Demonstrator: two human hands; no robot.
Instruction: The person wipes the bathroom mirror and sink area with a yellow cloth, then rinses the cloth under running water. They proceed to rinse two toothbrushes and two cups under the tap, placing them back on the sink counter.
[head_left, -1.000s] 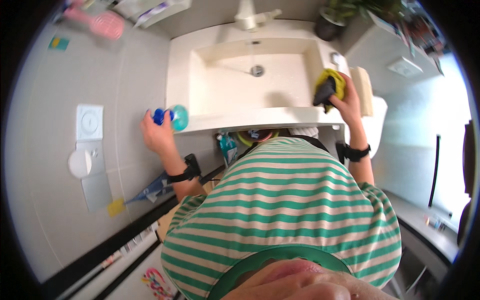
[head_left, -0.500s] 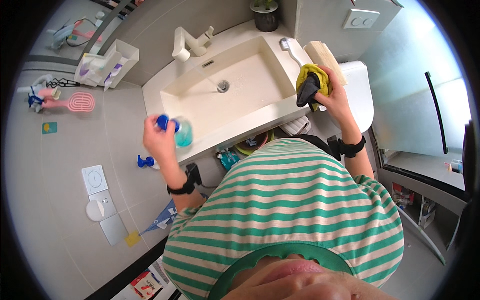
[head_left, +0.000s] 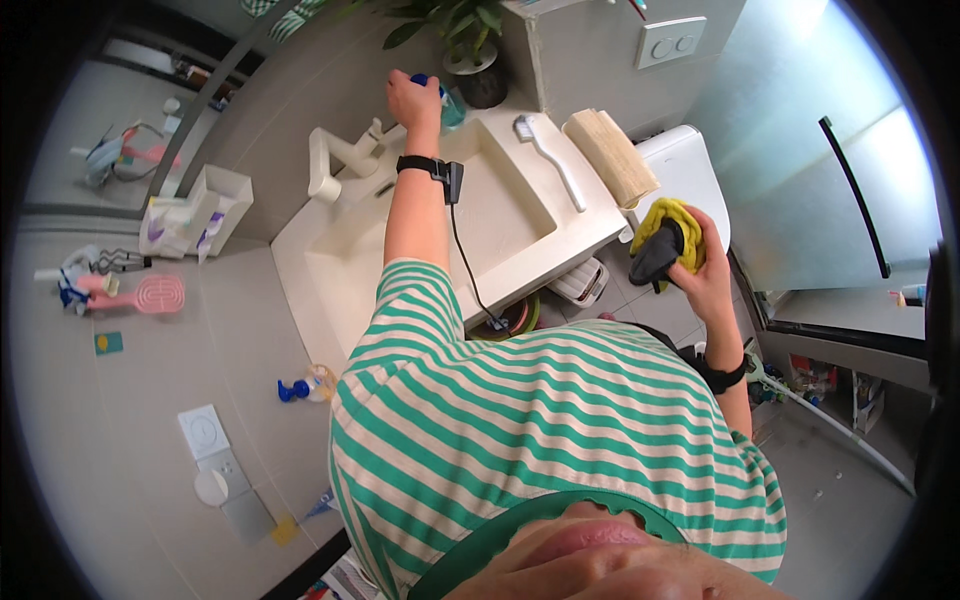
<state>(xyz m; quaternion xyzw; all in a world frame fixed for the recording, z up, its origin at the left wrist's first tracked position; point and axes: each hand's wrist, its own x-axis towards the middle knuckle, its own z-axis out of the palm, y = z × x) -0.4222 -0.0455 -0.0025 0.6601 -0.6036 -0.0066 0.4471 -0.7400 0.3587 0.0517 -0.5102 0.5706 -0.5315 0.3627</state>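
Note:
Reaching across the sink point(head_left: 325, 240) to the back of the counter, my left hand point(head_left: 411, 100) is closed around the blue top of a clear bottle point(head_left: 453, 110) with blue-green liquid. The bottle is close to the potted plant point(head_left: 480, 82); whether its base touches the counter I cannot tell. My right hand point(head_left: 709, 268) grips a bunched yellow and dark grey cloth point(head_left: 668, 230) off the counter's right end. A white brush point(head_left: 553, 160) lies on the right rim of the sink, apart from both hands.
The white faucet point(head_left: 335, 165) stands left of my forearm. A pack of paper towels point(head_left: 611, 157) is beside the brush, near the toilet tank point(head_left: 690, 165). A pink hairbrush point(head_left: 150, 294) hangs on the left wall. A blue pump top point(head_left: 293, 390) shows at the left.
My left hand has carried the bottle from the sink's near left edge to the back, beside the plant. My right hand has moved away from the brush with the cloth. The view has shifted.

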